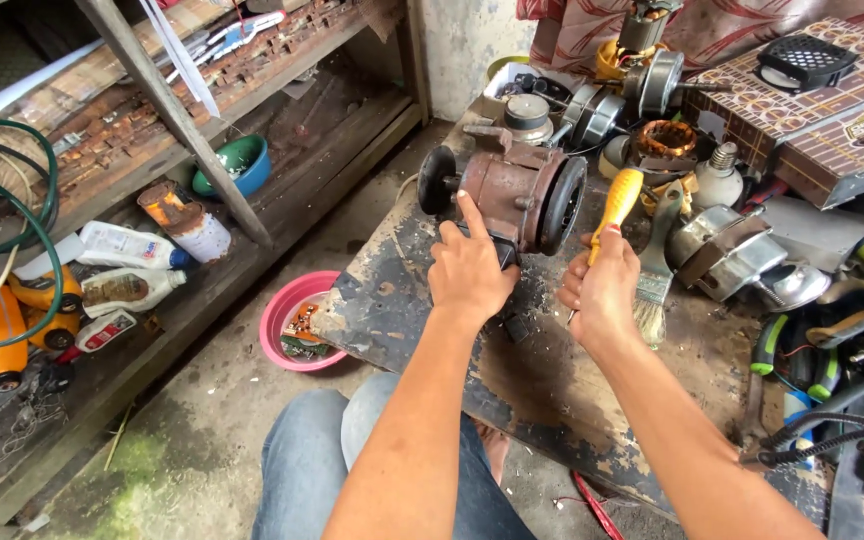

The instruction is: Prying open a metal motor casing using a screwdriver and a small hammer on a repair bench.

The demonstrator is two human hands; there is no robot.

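1. Head view: rusty motor stands on a worn, paint-flaked workbench.
2. Left hand touches the motor, index finger outstretched.
3. Right hand, beside the motor, grips a yellow-handled screwdriver, fingers closed.
4. A paintbrush lies right of the motor.

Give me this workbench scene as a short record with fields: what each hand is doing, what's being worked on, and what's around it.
Left hand: rests on the rusty motor, forefinger stretched along its housing
Right hand: gripping a yellow-handled screwdriver, handle upward
Motor: lies on its side on the worn workbench
Beside right hand: paintbrush, bristles down
On floor: pink bowl
Shelf, left: blue bowl, white bottles
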